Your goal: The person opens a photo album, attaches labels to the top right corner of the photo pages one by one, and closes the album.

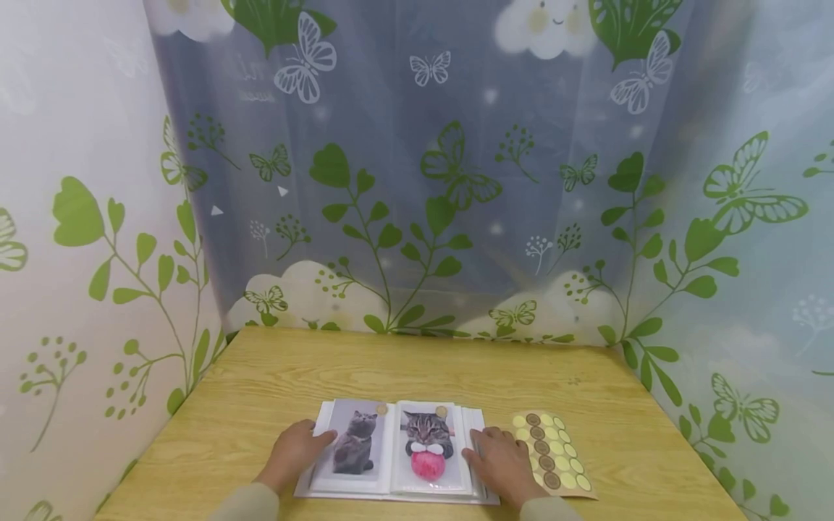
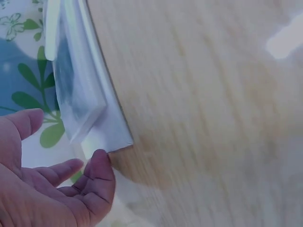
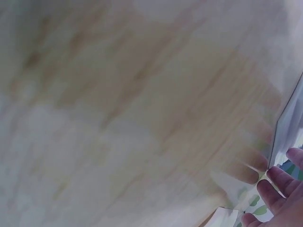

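A small photo album [image 1: 392, 449] lies spread on the wooden table. Its left page shows a photo of a grey cat [image 1: 355, 443]; the right page has a photo of a tabby cat [image 1: 426, 438] with a pink ball. Each photo carries a small round sticker near its top right corner. My left hand [image 1: 296, 452] rests at the album's left edge, thumb over the page side; in the left wrist view its loosely bent fingers are by the cover corner [image 2: 113, 135]. At the right edge, my right hand [image 1: 500, 463] touches the album [image 3: 288, 123] with its fingers extended.
Right of the album, partly behind my right hand, lies a sheet of round stickers [image 1: 554, 452] in yellow and brown. The wooden table [image 1: 404, 362] reaches back to a curtain [image 1: 521, 217] printed with leaves and butterflies, which also hangs along both sides.
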Available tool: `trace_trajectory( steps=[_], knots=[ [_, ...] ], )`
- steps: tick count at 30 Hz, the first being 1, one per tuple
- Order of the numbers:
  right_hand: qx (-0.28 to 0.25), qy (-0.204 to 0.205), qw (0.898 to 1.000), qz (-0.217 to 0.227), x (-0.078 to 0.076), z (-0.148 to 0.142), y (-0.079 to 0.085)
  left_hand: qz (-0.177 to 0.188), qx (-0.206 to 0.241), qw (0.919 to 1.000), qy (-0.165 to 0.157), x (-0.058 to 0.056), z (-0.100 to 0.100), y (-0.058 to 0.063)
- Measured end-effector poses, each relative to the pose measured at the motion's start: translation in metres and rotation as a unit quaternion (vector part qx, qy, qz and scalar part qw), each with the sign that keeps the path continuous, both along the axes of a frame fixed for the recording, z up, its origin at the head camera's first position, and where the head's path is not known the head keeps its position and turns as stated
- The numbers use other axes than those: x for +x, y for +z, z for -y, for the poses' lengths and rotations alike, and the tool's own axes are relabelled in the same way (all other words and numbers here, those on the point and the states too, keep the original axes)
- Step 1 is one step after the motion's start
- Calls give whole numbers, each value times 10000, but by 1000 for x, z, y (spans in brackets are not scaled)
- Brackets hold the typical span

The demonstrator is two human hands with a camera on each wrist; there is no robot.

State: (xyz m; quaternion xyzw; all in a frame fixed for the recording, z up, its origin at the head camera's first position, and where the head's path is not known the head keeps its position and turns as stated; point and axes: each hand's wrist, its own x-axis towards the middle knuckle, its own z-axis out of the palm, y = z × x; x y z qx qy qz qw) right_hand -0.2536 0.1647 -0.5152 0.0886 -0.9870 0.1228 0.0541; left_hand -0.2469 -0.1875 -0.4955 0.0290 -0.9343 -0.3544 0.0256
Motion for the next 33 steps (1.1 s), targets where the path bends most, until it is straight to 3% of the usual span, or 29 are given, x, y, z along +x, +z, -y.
trace_trajectory(
  steps=[6,15,25,33],
  knots=[
    [-34,-41,9999,136,0,1,1,498,213,9984,185,-1,-2,8],
    [-61,-15,9999,114,0,1,0,917,669,9927,417,-8,-2,7],
    [-86,-42,9999,141,0,2,1,837,937,9912,412,-11,-1,8],
    [-53,2,9999,107,1,1,3,897,1417,9844,528,-12,1,6]
  ],
)
